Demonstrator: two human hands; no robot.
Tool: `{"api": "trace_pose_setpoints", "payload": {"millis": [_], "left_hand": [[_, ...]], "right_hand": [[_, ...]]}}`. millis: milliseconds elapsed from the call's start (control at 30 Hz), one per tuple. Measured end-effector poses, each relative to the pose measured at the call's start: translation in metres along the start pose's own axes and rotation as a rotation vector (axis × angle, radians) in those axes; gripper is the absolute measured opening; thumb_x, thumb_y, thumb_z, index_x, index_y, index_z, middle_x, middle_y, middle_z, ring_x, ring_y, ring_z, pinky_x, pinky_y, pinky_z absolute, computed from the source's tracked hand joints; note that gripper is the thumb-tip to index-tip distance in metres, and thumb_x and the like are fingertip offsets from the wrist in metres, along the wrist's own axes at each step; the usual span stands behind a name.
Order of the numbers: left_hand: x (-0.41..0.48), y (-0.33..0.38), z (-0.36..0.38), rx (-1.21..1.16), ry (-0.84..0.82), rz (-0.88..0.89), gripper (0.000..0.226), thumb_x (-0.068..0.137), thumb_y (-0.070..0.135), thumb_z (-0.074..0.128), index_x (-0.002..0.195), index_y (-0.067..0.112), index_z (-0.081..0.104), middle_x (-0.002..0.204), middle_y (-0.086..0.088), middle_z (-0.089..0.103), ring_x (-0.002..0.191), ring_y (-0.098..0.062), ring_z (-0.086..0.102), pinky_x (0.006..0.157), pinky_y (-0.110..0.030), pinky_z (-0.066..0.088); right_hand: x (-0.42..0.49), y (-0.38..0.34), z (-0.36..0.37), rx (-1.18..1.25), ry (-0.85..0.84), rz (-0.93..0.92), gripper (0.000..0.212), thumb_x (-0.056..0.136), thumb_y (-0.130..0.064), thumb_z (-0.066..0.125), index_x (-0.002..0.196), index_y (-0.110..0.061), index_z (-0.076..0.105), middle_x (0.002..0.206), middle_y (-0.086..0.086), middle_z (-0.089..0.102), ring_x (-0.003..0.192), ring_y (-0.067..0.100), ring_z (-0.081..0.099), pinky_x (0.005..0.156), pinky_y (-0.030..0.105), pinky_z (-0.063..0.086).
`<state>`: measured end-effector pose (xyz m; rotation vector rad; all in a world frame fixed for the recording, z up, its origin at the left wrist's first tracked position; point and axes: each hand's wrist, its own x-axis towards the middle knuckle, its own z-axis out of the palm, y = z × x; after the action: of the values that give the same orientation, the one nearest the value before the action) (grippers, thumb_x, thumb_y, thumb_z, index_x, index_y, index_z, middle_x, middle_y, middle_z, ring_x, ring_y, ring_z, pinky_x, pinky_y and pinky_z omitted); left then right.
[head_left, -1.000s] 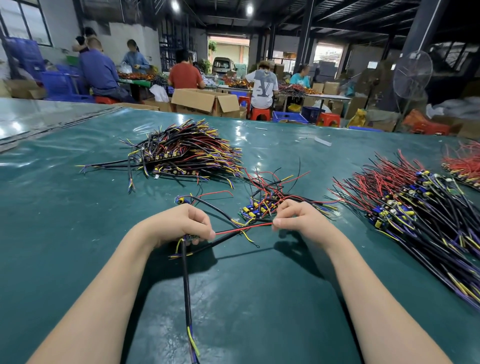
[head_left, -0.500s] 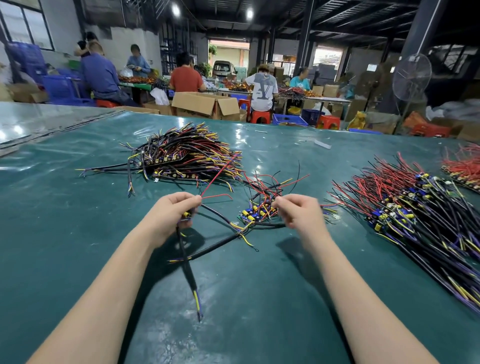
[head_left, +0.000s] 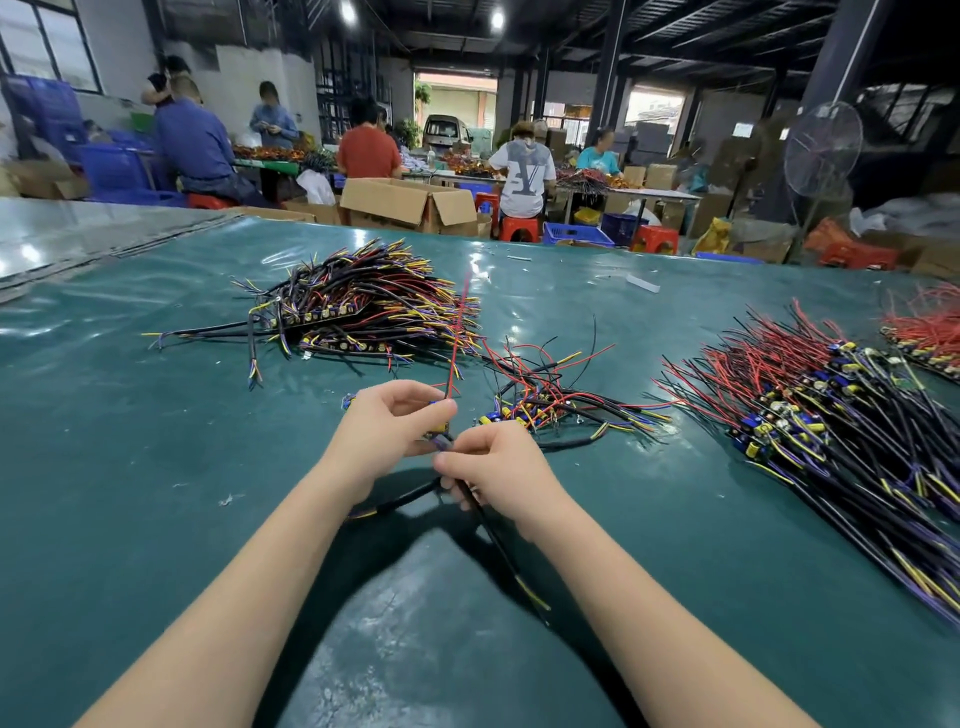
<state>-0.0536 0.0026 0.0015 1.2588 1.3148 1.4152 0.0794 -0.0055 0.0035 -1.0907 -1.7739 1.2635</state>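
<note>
My left hand (head_left: 387, 426) grips a small wired component with its fingers curled; the component's red wire (head_left: 457, 332) sticks up past the fingers. Close beside it, my right hand (head_left: 498, 467) pinches the black cable (head_left: 498, 540) that hangs from the same piece and trails toward me, ending in yellow and blue leads. A second black cable (head_left: 400, 501) runs out to the left under my left wrist. Both hands meet above the green table (head_left: 130, 467).
A sorted heap of wire assemblies (head_left: 363, 306) lies ahead on the left. A small loose tangle (head_left: 550, 395) sits just past my right hand. A big spread of red and black wires (head_left: 810, 415) covers the right side. Several people work at far tables beside cardboard boxes (head_left: 410, 202).
My right hand has left the loose tangle and come left to meet my left hand, taking hold of the black cable. The left hand has lifted the piece, so its red wire points up.
</note>
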Motion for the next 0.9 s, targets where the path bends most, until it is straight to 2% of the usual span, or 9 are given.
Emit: {"api": "trace_pose_setpoints", "payload": {"millis": [100,167,267,400,567,767,900], "left_hand": [[0.001,-0.001,-0.007,0.118,-0.081,-0.017,0.019,0.078,-0.001,0.069,0.078,0.018,0.066,0.065,0.010,0.069,0.057,-0.002,0.062,0.058,-0.019,0.053],[-0.001,-0.001,-0.006,0.140,-0.053,-0.016,0.016,0.079,-0.001,0.068,0.080,0.015,0.065,0.068,0.005,0.069,0.058,-0.006,0.062,0.054,-0.017,0.052],[-0.001,0.002,-0.004,-0.036,0.048,-0.028,0.014,0.081,-0.002,0.065,0.080,0.011,0.060,0.075,-0.005,0.065,0.061,-0.012,0.062,0.055,-0.017,0.054],[-0.002,0.009,-0.002,-0.395,0.091,-0.107,0.008,0.084,-0.002,0.059,0.086,0.005,0.055,0.080,-0.011,0.062,0.056,-0.009,0.066,0.055,-0.020,0.056],[-0.004,0.013,0.007,-0.646,0.091,-0.252,0.005,0.088,-0.001,0.055,0.085,0.003,0.055,0.058,-0.003,0.068,0.051,-0.011,0.066,0.055,-0.022,0.057],[-0.006,0.016,0.015,-0.700,0.060,-0.170,0.005,0.087,-0.001,0.055,0.088,0.004,0.054,0.059,-0.003,0.069,0.056,-0.011,0.068,0.059,-0.023,0.058],[-0.006,0.017,0.012,-0.665,0.076,-0.135,0.009,0.088,0.000,0.054,0.083,0.008,0.053,0.063,-0.003,0.069,0.057,-0.011,0.068,0.058,-0.023,0.058]], "right_hand": [[-0.001,-0.001,-0.006,0.021,-0.036,0.047,0.028,0.083,0.000,0.059,0.057,-0.010,0.056,0.053,0.005,0.050,0.036,0.005,0.043,0.036,0.014,0.037],[-0.001,0.000,-0.008,-0.041,-0.021,0.037,0.029,0.082,-0.002,0.061,0.056,-0.013,0.057,0.051,0.003,0.047,0.037,0.005,0.041,0.036,0.015,0.035],[0.001,-0.002,-0.011,-0.056,0.069,-0.013,0.033,0.083,-0.006,0.062,0.053,-0.018,0.057,0.047,0.000,0.042,0.037,0.004,0.035,0.038,0.012,0.028],[0.004,-0.003,-0.014,0.124,0.136,0.013,0.033,0.088,-0.013,0.058,0.056,-0.014,0.060,0.048,-0.001,0.042,0.034,0.002,0.033,0.037,0.011,0.024],[0.006,0.002,-0.014,0.158,0.141,0.108,0.032,0.082,-0.004,0.065,0.052,-0.010,0.054,0.036,-0.009,0.039,0.032,0.005,0.030,0.037,0.013,0.019],[0.008,-0.001,-0.022,0.363,0.156,0.323,0.023,0.078,-0.004,0.068,0.060,-0.014,0.059,0.038,-0.007,0.045,0.037,0.005,0.039,0.038,0.008,0.024],[0.005,-0.001,-0.022,0.421,0.142,0.208,0.021,0.081,-0.002,0.064,0.064,-0.012,0.057,0.039,-0.010,0.048,0.034,0.003,0.042,0.037,0.010,0.024]]}}
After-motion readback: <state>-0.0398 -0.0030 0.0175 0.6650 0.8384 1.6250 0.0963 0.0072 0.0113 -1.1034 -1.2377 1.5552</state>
